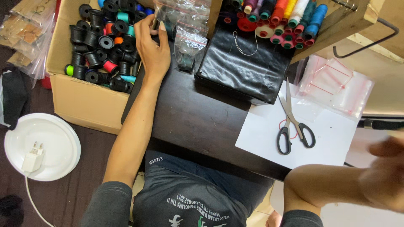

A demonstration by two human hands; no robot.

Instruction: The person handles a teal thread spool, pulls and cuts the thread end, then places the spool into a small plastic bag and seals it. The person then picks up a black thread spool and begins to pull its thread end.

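A person's left hand [152, 47] reaches to the far edge of a dark worktop [198, 122], fingers bent and closing on the mouth of a small clear plastic bag [185, 25] that holds a dark thread spool, right beside an open cardboard box [84, 101]. The right hand [385, 168] is blurred at the right edge of the frame, held off the worktop; whether it is spread or closed cannot be told.

The cardboard box, just left of the left hand, is heaped with thread spools [103, 46], mostly black, with a few in green, red, orange and teal. To the right of the bag lies a flat black plastic bundle [244, 69], and beyond it a wooden rack [336, 25] carries rows of coloured thread cones [282, 19]. Nearer, on a white sheet of paper [332, 138], rests a pair of black-handled scissors [292, 126] over a loop of red thread. More clear bags [336, 86] lie at the sheet's far right. On the floor at the left sits a white round lid [54, 138] with a white plug adapter [33, 159] on it.
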